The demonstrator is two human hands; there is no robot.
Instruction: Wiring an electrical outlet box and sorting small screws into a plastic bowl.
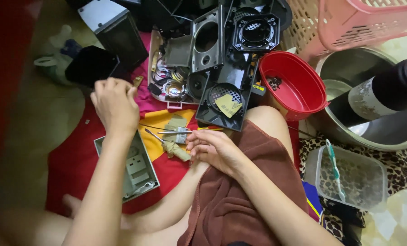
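Between the right hand's pinched fingertips lies a thin screwdriver with taped handle; left hand, fingers curled narrow, pinches a small brown part; below its wrist sits the grey open casing; advisable: keep the grip steady, part clear of the speaker parts.

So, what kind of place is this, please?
Probably a home floor used as a makeshift repair spot: black plastic speaker panels lie piled on a red cloth, beside a pink plastic laundry basket and a large steel pot.
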